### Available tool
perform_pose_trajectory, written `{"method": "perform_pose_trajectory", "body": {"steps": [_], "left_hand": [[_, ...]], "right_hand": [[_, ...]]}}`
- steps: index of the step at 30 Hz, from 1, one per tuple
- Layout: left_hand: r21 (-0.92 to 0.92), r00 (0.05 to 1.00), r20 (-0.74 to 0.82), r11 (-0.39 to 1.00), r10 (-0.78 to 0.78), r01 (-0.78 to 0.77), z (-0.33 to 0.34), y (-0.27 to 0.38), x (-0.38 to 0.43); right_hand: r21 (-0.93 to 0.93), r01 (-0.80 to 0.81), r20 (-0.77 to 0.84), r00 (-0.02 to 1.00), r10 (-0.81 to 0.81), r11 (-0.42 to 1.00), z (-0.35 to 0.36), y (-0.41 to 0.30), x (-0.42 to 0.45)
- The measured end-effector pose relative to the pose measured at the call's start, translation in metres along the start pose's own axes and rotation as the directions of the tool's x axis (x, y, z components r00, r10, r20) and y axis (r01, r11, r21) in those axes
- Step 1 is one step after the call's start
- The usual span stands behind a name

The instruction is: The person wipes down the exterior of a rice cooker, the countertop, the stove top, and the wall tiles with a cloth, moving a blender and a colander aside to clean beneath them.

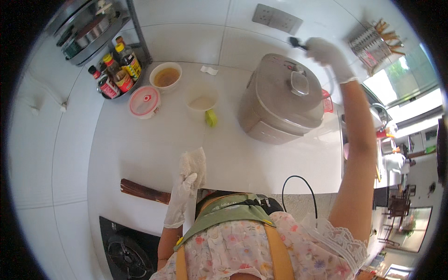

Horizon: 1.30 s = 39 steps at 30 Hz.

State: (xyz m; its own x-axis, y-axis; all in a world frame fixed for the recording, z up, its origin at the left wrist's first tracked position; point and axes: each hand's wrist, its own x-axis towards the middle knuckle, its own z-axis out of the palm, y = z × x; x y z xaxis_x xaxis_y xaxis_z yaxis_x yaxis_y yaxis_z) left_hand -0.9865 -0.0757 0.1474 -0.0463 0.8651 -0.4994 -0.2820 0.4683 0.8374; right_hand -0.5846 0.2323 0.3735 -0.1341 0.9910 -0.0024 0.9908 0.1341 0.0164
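Observation:
My left hand (pixel 185 185), in a thin white glove, grips a folded white cloth (pixel 196 162) at the near edge of the white countertop (pixel 224 161). My right hand (pixel 322 52), gloved too, is raised beyond the back right of a grey-brown electric pressure cooker (pixel 280 101) with a closed lid. Its fingers are closed on a black power plug (pixel 296 42), whose cord hangs down behind the cooker. The plug is apart from the wall socket panel (pixel 277 18). Left of the cooker stands a translucent measuring cup (pixel 202 99) with a green handle and pale contents.
A bowl of brown liquid (pixel 167 77), a red-lidded container (pixel 144 100) and a rack with sauce bottles (pixel 120 71) stand at the back left. A dark brown wooden strip (pixel 145 191) lies near a gas hob (pixel 127 248). A chopstick holder (pixel 371 47) hangs at the right.

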Motion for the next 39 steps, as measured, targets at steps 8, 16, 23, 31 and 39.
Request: {"method": "perform_pose_trajectory", "body": {"steps": [8,16,23,31,39], "left_hand": [[0.077,0.997,0.031,0.995,-0.066,0.064,-0.012,-0.007,-0.006],[0.095,0.990,-0.089,0.989,-0.108,0.117,-0.013,-0.014,-0.012],[0.113,0.987,-0.045,0.981,-0.153,0.157,-0.005,-0.001,-0.006],[0.139,1.000,0.018,0.990,-0.008,0.005,0.000,-0.015,0.002],[0.115,0.981,-0.176,0.988,-0.082,0.103,-0.008,-0.009,-0.016]], "right_hand": [[-0.080,0.330,-0.249,0.907,-0.339,0.941,0.095,-0.125,-0.025],[0.547,0.241,-0.089,0.969,-0.231,0.801,0.085,-0.154,-0.191],[0.960,0.023,-0.068,0.986,0.152,0.279,0.083,-0.015,-0.263],[0.922,-0.249,0.033,0.814,0.580,0.297,0.120,0.185,-0.146],[0.618,-0.068,0.117,0.993,-0.006,0.783,0.070,0.007,0.007]]}}
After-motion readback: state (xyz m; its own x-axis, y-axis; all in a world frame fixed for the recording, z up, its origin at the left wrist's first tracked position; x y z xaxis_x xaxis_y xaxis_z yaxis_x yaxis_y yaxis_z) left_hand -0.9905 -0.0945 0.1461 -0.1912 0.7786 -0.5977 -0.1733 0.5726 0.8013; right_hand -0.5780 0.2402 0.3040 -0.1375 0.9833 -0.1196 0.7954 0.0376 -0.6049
